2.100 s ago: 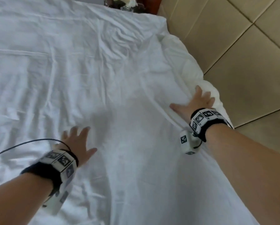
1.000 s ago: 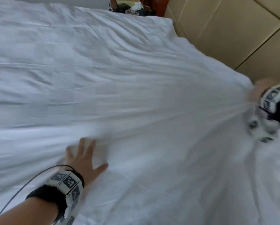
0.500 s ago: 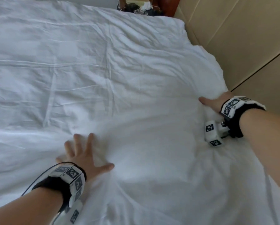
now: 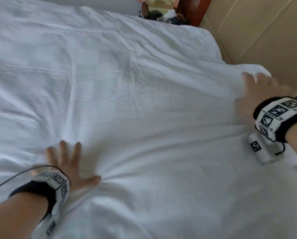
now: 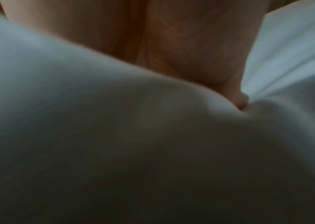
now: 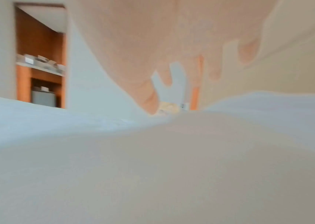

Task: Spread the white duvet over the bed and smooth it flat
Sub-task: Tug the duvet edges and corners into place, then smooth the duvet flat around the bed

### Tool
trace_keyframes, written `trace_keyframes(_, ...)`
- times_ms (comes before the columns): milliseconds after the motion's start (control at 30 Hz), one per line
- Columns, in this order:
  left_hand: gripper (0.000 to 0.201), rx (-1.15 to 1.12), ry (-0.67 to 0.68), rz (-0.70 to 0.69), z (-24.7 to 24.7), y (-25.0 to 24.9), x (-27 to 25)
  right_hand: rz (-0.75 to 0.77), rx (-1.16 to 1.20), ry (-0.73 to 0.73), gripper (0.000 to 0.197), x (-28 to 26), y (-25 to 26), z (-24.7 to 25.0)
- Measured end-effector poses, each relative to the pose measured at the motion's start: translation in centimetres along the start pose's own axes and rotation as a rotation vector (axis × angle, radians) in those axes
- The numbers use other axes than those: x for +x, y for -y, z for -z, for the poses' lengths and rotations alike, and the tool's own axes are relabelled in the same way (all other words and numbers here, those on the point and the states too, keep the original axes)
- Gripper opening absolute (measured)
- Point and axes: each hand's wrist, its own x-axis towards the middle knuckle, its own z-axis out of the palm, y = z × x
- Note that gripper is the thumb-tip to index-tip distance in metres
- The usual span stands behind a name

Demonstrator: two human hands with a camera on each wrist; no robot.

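The white duvet (image 4: 127, 83) covers the whole bed in the head view, creased in long lines and bunched in folds around my left hand. My left hand (image 4: 66, 163) lies flat on it at the lower left, fingers spread and straight, palm pressing down. In the left wrist view the palm (image 5: 171, 45) sits against the dim duvet (image 5: 133, 151). My right hand (image 4: 258, 94) is blurred, fingers extended, on the duvet near the bed's right edge. The right wrist view shows the right hand (image 6: 171, 45) just over the duvet (image 6: 152, 166), fingers straight.
A beige padded wall (image 4: 264, 31) runs along the bed's right side. A dark wooden stand with clutter (image 4: 161, 12) is beyond the far right corner. A wooden shelf unit (image 6: 39, 60) shows in the right wrist view. A thin cable (image 4: 15, 176) trails from my left wrist.
My right hand tugged the duvet edge toward the wall, then let go and now lies flat with fingers out. My left hand stayed flat and slid slightly forward.
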Motion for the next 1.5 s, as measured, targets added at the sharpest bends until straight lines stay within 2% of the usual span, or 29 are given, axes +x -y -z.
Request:
trace_keyframes(67, 0.135, 0.019, 0.019, 0.020, -1.0, 0.1, 0.2, 0.196, 0.101, 0.030, 0.074, 0.8, 4.4, 0.6)
trace_keyframes(100, 0.135, 0.016, 0.034, 0.031, -1.3, 0.3, 0.4, 0.314, 0.148, 0.107, 0.077, 0.8, 6.5, 0.0)
trace_keyframes(133, 0.136, 0.005, 0.039, 0.031, -1.3, 0.3, 0.6, 0.365, 0.149, 0.212, 0.082, 1.2, 7.0, -1.4)
trace_keyframes(167, 0.137, -0.003, 0.042, 0.028, -1.5, 0.5, 0.8, 0.348, 0.120, 0.294, 0.089, 1.5, 6.4, -3.2)
trace_keyframes(267, 0.138, -0.022, 0.039, 0.004, -1.7, 0.8, 1.4, -0.042, 0.119, 0.434, 0.123, 4.0, -0.5, -8.5)
trace_keyframes(300, 0.138, -0.026, 0.041, 0.004, -1.6, 0.7, 1.5, -0.120, 0.135, 0.478, 0.132, 6.1, -3.1, -10.8)
trace_keyframes(333, 0.139, -0.028, 0.053, 0.006, -1.7, 0.9, 1.5, -0.114, 0.107, 0.513, 0.132, 7.9, -4.7, -12.5)
trace_keyframes(367, 0.139, -0.029, 0.054, 0.005, -1.7, 0.7, 1.6, -0.125, 0.093, 0.550, 0.122, 8.7, -5.0, -12.4)
trace_keyframes(400, 0.139, -0.028, 0.054, 0.004, -1.7, 0.7, 1.8, -0.119, 0.068, 0.547, 0.104, 8.1, -3.4, -10.8)
trace_keyframes(467, 0.139, -0.023, 0.051, 0.006, -1.7, 0.9, 2.1, -0.059, -0.015, 0.458, 0.058, 3.3, 3.5, -5.6)
trace_keyframes(533, 0.140, -0.026, 0.035, 0.000, -1.7, 0.9, 2.3, 0.023, -0.036, 0.359, 0.042, -0.5, 9.0, -3.4)
trace_keyframes(567, 0.141, -0.026, 0.022, -0.009, -1.6, 1.0, 2.3, 0.108, -0.047, 0.365, 0.038, -2.1, 11.5, -3.5)
trace_keyframes(600, 0.141, -0.024, 0.012, -0.020, -1.6, 1.2, 2.1, 0.179, -0.060, 0.360, 0.041, -3.2, 13.9, -4.2)
trace_keyframes(633, 0.140, -0.025, 0.004, -0.035, -1.5, 1.3, 1.9, 0.226, -0.047, 0.350, 0.053, -4.5, 15.7, -4.5)
trace_keyframes(700, 0.134, -0.027, -0.009, -0.070, -1.5, 1.7, 1.1, 0.310, 0.031, 0.412, 0.089, -8.5, 20.0, -5.0)
trace_keyframes(733, 0.130, -0.018, -0.018, -0.087, -1.5, 1.9, 0.7, 0.359, 0.075, 0.448, 0.100, -11.2, 22.6, -5.3)
trace_keyframes(833, 0.115, 0.043, -0.014, -0.143, -2.9, 4.2, -1.5, 0.537, 0.037, 0.548, 0.094, -23.0, 29.7, -5.6)
trace_keyframes(900, 0.103, 0.105, 0.008, -0.190, -4.6, 6.2, -3.4, 0.540, 0.034, 0.647, 0.088, -29.2, 32.0, -6.5)
trace_keyframes(1000, 0.097, 0.128, 0.030, -0.195, -6.9, 11.3, -6.5, 0.633, 0.063, 0.667, 0.087, -34.8, 33.3, -6.3)
trace_keyframes(1100, 0.102, 0.080, 0.065, -0.161, -8.1, 16.7, -9.3, 0.782, 0.004, 0.700, 0.089, -39.1, 32.8, -5.5)
trace_keyframes(1200, 0.104, 0.003, 0.046, -0.114, -9.4, 23.0, -11.9, 0.835, -0.024, 0.725, 0.090, -41.4, 32.6, -4.8)
trace_keyframes(1300, 0.099, -0.066, -0.007, -0.022, -9.7, 31.1, -12.9, 0.778, 0.030, 0.724, 0.083, -41.2, 33.6, -2.8)
trace_keyframes(1400, 0.096, -0.116, -0.126, 0.174, -8.3, 41.4, -12.9, 0.683, 0.093, 0.717, 0.082, -41.5, 35.9, -1.5)
trace_keyframes(1433, 0.095, -0.135, -0.129, 0.256, -8.6, 45.7, -13.1, 0.652, 0.104, 0.725, 0.083, -42.2, 37.4, -1.0)
trace_keyframes(1500, 0.098, -0.136, -0.045, 0.353, -10.4, 53.5, -14.2, 0.576, 0.208, 0.654, 0.067, -43.5, 41.5, 0.0)
